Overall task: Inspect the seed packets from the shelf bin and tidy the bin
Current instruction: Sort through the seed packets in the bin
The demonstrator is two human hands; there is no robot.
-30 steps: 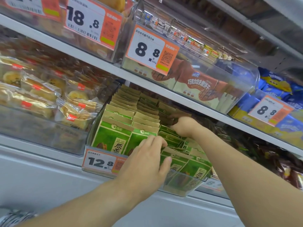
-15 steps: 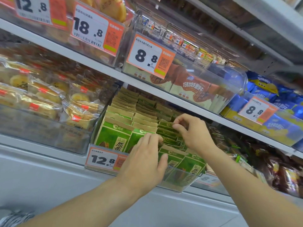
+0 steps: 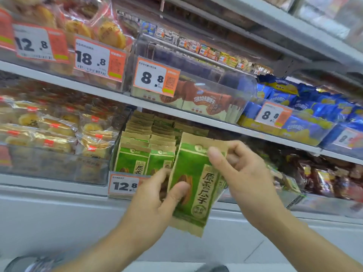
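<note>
A green and tan seed packet (image 3: 196,179) is held upright in front of the shelf bin. My left hand (image 3: 157,203) pinches its lower left edge, thumb on the front. My right hand (image 3: 241,171) pinches its top right corner between thumb and fingers. Behind it, the clear bin (image 3: 115,154) holds rows of the same packets (image 3: 135,154) standing upright, with a 12.8 price tag (image 3: 123,185) on its front. The bin's right part is hidden by the packet and my hands.
Wrapped pastries (image 3: 55,132) fill the bin to the left. The shelf above (image 3: 176,112) carries a clear bin of chocolate wafer boxes (image 3: 206,99) and blue snack bags (image 3: 306,107). Dark red packs (image 3: 334,179) lie to the right.
Both hands were in the bin among the packets. Now one packet is lifted out and held up in front of the bin by both hands. The camera has tilted up.
</note>
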